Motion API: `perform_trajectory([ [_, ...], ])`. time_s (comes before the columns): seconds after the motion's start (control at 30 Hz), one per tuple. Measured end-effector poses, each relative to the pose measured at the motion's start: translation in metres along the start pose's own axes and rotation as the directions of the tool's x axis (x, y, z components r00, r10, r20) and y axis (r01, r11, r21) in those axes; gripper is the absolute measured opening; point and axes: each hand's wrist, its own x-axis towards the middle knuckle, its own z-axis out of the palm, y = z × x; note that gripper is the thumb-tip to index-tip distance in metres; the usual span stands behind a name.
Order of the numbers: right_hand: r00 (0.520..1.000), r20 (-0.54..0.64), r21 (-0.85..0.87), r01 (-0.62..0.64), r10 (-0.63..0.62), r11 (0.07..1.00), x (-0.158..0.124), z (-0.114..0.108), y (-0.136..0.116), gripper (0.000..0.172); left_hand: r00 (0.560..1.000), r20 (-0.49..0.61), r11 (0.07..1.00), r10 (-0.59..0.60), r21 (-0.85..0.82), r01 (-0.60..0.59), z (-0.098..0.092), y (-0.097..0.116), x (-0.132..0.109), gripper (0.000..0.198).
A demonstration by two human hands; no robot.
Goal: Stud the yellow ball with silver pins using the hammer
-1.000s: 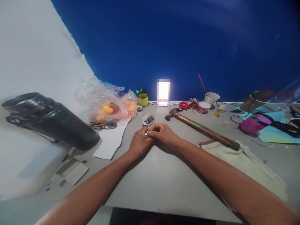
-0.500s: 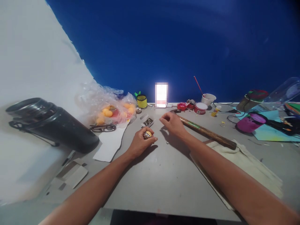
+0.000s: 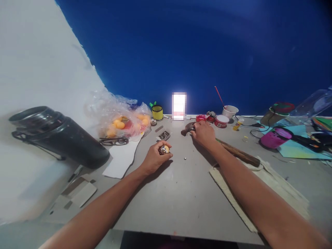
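My left hand [image 3: 155,156] is wrapped around a small ball [image 3: 164,149], orange on one side and covered with shiny metal pieces on the other. Just behind it lies a small open box [image 3: 164,135] full of shiny metal pieces. My right hand [image 3: 204,134] rests over the hammer [image 3: 238,153] near its head, fingers closed round the upper handle. The dark hammer head shows to the left of those fingers, and the wooden handle runs back to the right. One small metal piece [image 3: 185,158] lies on the table between my hands.
A black flask [image 3: 64,138] lies at the left beside a plastic bag of orange balls [image 3: 119,123]. A folded cloth [image 3: 275,186] is under my right forearm. Along the wall stand a lit phone [image 3: 178,106], a yellow pot [image 3: 157,112] and a white cup [image 3: 230,111].
My right hand has moved right from beside the small box onto the hammer near its head. My left hand still holds the ball in about the same place.
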Motion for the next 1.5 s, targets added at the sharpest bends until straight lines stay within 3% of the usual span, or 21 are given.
perform_trajectory([
  [0.13, 0.965, 0.202, 0.196, 0.13, -0.17, 0.972, -0.007, -0.027, -0.009, 0.016, 1.0, 0.01, 0.997, -0.01, -0.083, 0.01, 0.0, -0.004, 0.003, 0.04],
  [0.2, 0.934, 0.243, 0.269, 0.195, -0.263, 0.943, -0.012, -0.041, -0.012, 0.01, 0.999, 0.033, 0.991, -0.012, -0.135, 0.017, 0.0, -0.005, 0.004, 0.043],
  [0.27, 0.86, 0.315, 0.362, 0.282, -0.401, 0.888, -0.018, -0.048, -0.013, 0.009, 0.998, 0.061, 0.985, -0.014, -0.171, 0.024, 0.001, -0.005, 0.003, 0.041],
  [0.33, 0.751, 0.413, 0.454, 0.32, -0.515, 0.831, -0.024, -0.047, -0.016, 0.017, 0.997, 0.073, 0.979, -0.025, -0.199, 0.039, 0.002, -0.004, 0.002, 0.038],
  [0.4, 0.691, 0.478, 0.463, 0.326, -0.542, 0.824, -0.03, -0.04, -0.019, 0.023, 0.997, 0.069, 0.974, -0.04, -0.219, 0.054, 0.002, -0.002, 0.001, 0.041],
  [0.53, 0.717, 0.503, 0.382, 0.317, -0.483, 0.868, -0.035, -0.027, -0.028, 0.015, 0.997, 0.071, 0.971, -0.034, -0.234, 0.05, 0.001, -0.002, 0.002, 0.042],
  [0.73, 0.714, 0.504, 0.352, 0.345, -0.487, 0.87, -0.033, -0.03, -0.031, 0.008, 0.995, 0.092, 0.95, -0.041, -0.305, 0.067, -0.001, -0.003, 0.003, 0.036],
  [0.93, 0.789, 0.298, 0.513, 0.343, -0.538, 0.787, -0.026, -0.022, -0.026, 0.006, 0.961, 0.251, 0.717, -0.119, -0.648, 0.258, -0.006, 0.003, 0.005, 0.04],
  [1.13, 0.834, 0.198, 0.622, 0.299, -0.515, 0.723, -0.017, -0.009, -0.022, 0.003, 0.943, 0.293, 0.623, -0.159, -0.711, 0.325, -0.013, 0.001, 0.008, 0.039],
  [1.3, 0.834, 0.232, 0.714, 0.204, -0.501, 0.67, -0.013, -0.004, -0.02, 0.006, 0.951, 0.277, 0.732, -0.135, -0.619, 0.284, -0.007, 0.002, 0.005, 0.037],
  [1.5, 0.785, 0.356, 0.855, -0.054, -0.508, 0.516, -0.017, -0.008, -0.023, 0.008, 0.978, 0.195, 0.893, -0.073, -0.424, 0.151, 0.002, -0.002, 0.003, 0.042],
])
